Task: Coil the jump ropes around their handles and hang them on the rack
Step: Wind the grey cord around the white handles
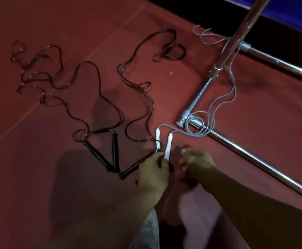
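Jump ropes lie uncoiled on the red floor, the white-handled one just being picked up.

Largest first: the chrome rack (254,155) stands at the right edge of the floor (74,186), and the grey cord (218,103) of the white-handled rope loops around its base bars. Black ropes (96,83) sprawl across the middle and left, their black handles (100,155) near the bottom centre. The left hand (153,173) grips the near ends of the two white handles (168,146); the right hand (195,162) hovers just beside them with fingers curled, apparently holding nothing. To coil well, I'd hold both handles together, free the cord from the rack, then wrap evenly.
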### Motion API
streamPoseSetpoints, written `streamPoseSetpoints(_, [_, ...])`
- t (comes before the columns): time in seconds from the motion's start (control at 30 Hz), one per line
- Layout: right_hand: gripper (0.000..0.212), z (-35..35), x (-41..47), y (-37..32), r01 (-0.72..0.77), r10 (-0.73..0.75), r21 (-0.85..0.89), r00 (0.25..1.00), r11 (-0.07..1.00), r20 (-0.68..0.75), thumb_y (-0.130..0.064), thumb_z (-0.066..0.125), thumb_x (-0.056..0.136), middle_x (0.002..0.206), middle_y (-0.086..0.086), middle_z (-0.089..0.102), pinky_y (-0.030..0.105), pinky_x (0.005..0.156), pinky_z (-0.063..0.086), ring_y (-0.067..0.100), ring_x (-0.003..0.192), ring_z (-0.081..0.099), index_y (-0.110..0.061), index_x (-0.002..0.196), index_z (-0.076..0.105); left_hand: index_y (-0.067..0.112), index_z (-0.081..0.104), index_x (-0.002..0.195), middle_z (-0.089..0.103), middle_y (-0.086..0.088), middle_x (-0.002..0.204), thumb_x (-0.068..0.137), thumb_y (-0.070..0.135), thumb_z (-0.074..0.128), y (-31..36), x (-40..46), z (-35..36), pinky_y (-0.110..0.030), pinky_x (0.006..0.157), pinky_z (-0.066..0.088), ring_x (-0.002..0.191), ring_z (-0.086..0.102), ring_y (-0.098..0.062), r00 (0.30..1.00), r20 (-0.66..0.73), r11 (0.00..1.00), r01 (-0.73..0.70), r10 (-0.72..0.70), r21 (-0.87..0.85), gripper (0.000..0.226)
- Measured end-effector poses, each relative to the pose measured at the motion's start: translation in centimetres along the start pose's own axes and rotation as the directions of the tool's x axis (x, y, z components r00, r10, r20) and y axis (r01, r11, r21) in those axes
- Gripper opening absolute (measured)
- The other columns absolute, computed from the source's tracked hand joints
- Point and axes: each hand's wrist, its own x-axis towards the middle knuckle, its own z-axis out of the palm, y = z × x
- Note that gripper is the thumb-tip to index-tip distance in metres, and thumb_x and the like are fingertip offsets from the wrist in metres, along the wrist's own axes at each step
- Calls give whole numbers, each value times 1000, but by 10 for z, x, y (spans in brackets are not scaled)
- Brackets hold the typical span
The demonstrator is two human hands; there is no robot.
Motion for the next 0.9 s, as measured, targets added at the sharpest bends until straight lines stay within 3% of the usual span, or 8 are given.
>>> streamPoseSetpoints(0.13, [18,10,5,-1,-10,10,13,1000,1000,4,-24,61,97,77,8,70,25,50,45,19,49,55,-18,81,67,8,71,115,68,-12,107,90,17,66,-2,3,-2,-19,84,36,104,62,-26,996,-85,1000,1,-3,-28,27])
streamPoseSetpoints(0.27, [17,21,6,-5,-30,30,8,999,1000,45,-23,53,101,80,6,70,23,52,42,18,49,54,-21,90,66,15,62,132,53,-6,131,86,24,72,-11,14,-10,-23,105,36,123,51,-21,992,-118,999,31,-34,-25,48])
streamPoseSetpoints(0.4, [20,22,7,-12,-103,98,48,991,994,93,-26,49,102,89,6,73,29,58,45,20,54,57,-23,94,67,15,62,129,49,-3,131,82,32,78,0,21,-7,-26,97,43,115,57,-21,999,-42,999,-19,20,34,52])
streamPoseSetpoints(0.53, [29,15,9,-19,-256,222,181,957,950,186,-29,43,103,70,-1,71,27,58,41,12,42,53,-16,101,68,22,53,138,49,0,129,82,27,77,13,19,5,-27,86,43,112,59,-21,994,63,981,-101,92,168,61])
streamPoseSetpoints(0.63, [36,7,8,-18,-337,270,214,919,917,288,-34,39,104,88,-1,75,31,68,45,16,59,59,-16,107,70,24,52,135,51,1,126,83,28,77,16,14,11,-29,87,44,111,59,-21,993,107,978,-62,41,198,58])
streamPoseSetpoints(0.77, [38,-7,8,-13,-372,298,158,885,915,358,-36,35,105,102,3,70,34,77,44,20,86,58,-19,111,68,11,58,112,58,-9,116,77,27,75,16,15,12,-34,79,44,102,60,-29,989,148,973,-50,17,226,42])
streamPoseSetpoints(0.83, [30,-10,9,-16,-336,281,156,913,929,296,-31,46,102,96,6,71,35,76,48,22,84,61,-16,108,70,10,61,109,65,-11,104,75,33,75,14,16,12,-32,69,40,93,63,-29,983,180,977,-61,23,205,44])
streamPoseSetpoints(0.9, [18,-14,12,-19,-135,125,108,988,985,92,-22,57,96,82,7,72,26,63,51,23,73,63,-15,91,73,12,63,121,68,-11,90,76,37,67,12,13,12,-29,63,36,82,65,-27,968,247,977,-90,40,193,51])
